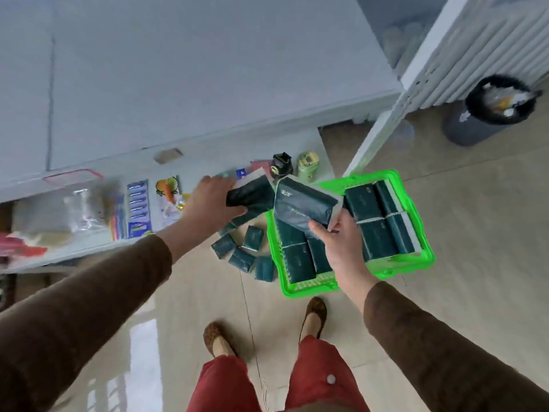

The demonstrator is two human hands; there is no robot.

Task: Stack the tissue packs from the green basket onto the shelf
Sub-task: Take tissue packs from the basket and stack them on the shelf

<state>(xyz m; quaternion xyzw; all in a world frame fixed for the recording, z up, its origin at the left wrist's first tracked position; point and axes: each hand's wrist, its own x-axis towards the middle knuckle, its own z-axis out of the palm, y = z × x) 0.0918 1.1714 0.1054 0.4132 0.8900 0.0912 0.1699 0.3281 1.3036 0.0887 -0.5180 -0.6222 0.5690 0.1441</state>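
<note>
The green basket [424, 248] stands on the floor at centre right, with several dark green tissue packs [380, 236] lying in it. My left hand [211, 203] grips one dark green tissue pack [249, 194] above the shelf's front edge. My right hand [341, 245] holds another tissue pack [303, 206] over the basket's left side. The two held packs touch in the middle. Several small tissue packs [243, 251] lie low down, left of the basket. The white shelf [98, 248] runs along the left.
The shelf board carries hanging packets, a carrot toy [169, 188], a black item [282, 165] and a green jar [309, 165]. A white upright post [383, 126] rises behind the basket. A grey bin [487, 114] with a black liner stands at far right. My feet are below.
</note>
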